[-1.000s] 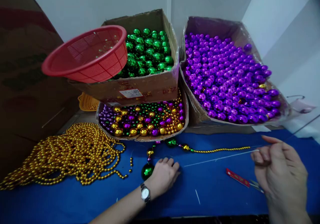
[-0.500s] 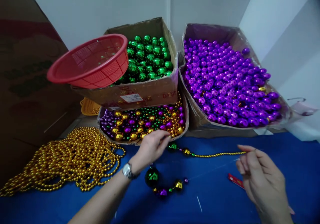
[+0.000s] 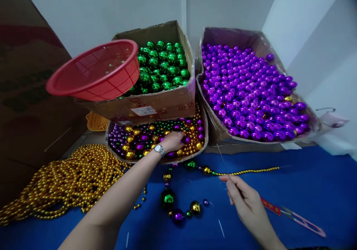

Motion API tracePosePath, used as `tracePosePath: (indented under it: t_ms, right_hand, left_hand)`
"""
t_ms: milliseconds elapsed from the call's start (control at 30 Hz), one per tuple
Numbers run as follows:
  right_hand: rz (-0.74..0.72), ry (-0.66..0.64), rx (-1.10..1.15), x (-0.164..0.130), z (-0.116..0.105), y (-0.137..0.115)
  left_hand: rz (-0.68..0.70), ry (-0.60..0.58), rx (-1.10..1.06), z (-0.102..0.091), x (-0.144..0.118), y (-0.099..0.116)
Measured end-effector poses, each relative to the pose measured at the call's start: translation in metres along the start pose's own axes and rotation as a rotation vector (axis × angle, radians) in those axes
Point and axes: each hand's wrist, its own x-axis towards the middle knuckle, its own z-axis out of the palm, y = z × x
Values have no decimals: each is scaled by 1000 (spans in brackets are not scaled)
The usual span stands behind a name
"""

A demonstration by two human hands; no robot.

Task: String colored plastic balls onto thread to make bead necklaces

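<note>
Nearest, a thin metal needle (image 3: pixel 222 161) is pinched upright in the fingers of the right hand (image 3: pixel 245 201) above the blue worktop (image 3: pixel 306 183). Just left of that hand, a partly strung strand of green, gold and purple beads (image 3: pixel 178 209) is laid on the worktop. Farther back, the left hand (image 3: pixel 173 141) is sunk with fingers curled into the shallow cardboard tray of mixed shiny beads (image 3: pixel 139 142); whether a bead is gripped cannot be told. Behind it, boxes of green balls (image 3: pixel 163 62) and purple balls (image 3: pixel 251 90) are stacked.
</note>
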Motion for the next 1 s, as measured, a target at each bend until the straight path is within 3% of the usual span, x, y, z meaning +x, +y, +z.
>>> tracePosePath:
  t_ms: [400, 533, 700, 767, 933, 1000]
  right_hand:
    - [-30, -52, -106, 3, 5, -12]
    - [-52, -40, -105, 2, 6, -13]
    - [-39, -67, -130, 1, 5, -10]
    - [-45, -71, -126, 1, 7, -8]
    - [-70, -82, -120, 2, 14, -6]
    - [-74, -84, -133, 2, 15, -6]
  left_hand:
    - [-31, 21, -61, 5, 0, 3]
    - [-56, 98, -164, 3, -3, 6]
    - [-67, 209, -382, -7, -27, 13]
    - [-56, 224, -537, -12, -37, 18]
    - [-94, 245, -1323, -15, -54, 29]
    - [-123, 255, -1484, -14, -58, 32]
